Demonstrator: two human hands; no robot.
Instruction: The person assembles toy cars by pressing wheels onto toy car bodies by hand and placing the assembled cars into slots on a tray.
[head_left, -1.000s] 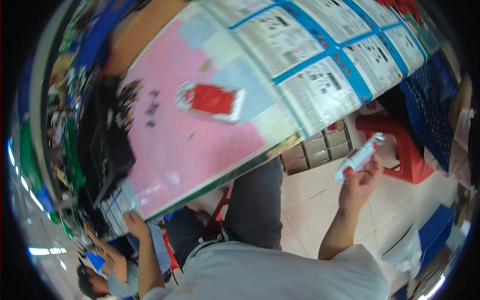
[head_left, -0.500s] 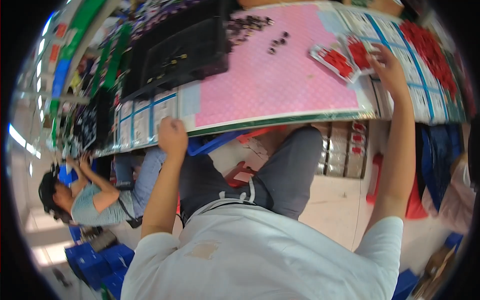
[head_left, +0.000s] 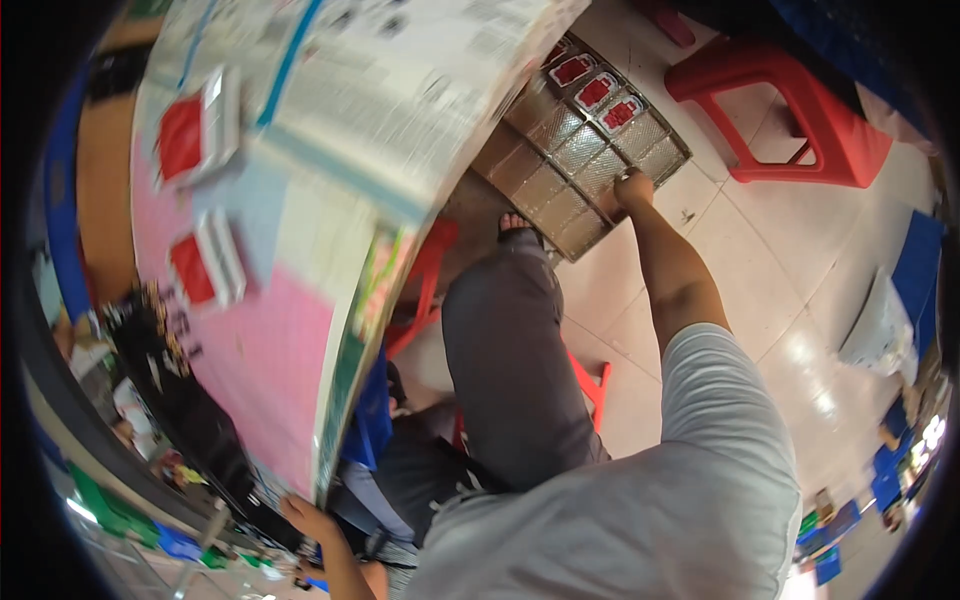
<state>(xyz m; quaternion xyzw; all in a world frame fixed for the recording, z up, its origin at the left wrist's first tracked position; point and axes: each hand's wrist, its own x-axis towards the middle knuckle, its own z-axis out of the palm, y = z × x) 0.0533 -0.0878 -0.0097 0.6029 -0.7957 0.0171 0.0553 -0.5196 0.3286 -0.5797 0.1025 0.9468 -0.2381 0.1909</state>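
Observation:
My right hand (head_left: pixel 634 190) reaches down to the floor, its fingers closed over the edge of a shiny, mesh-patterned tray with dividers (head_left: pixel 572 212). Along the far side of that tray lie several small white-rimmed packs with red contents, one of them a red pack (head_left: pixel 620 113). My left hand (head_left: pixel 310 522) is beside the table's front edge, fingers curled; what they hold, if anything, is hidden. On the table (head_left: pixel 395 110) stand two white containers of red pieces, an upper red container (head_left: pixel 186 135) and a lower red container (head_left: pixel 205 265), both blurred.
A red plastic stool (head_left: pixel 780 110) stands beyond the mesh tray. Pink sheeting (head_left: pixel 265 370) covers part of the table, with a black tray (head_left: pixel 190 400) along its far side. A white bag (head_left: pixel 882 325) lies on the floor at right.
The view has swung round to the right and down. My right hand has left the red container on the table and moved down to the mesh tray on the floor. My left hand stays by the table edge.

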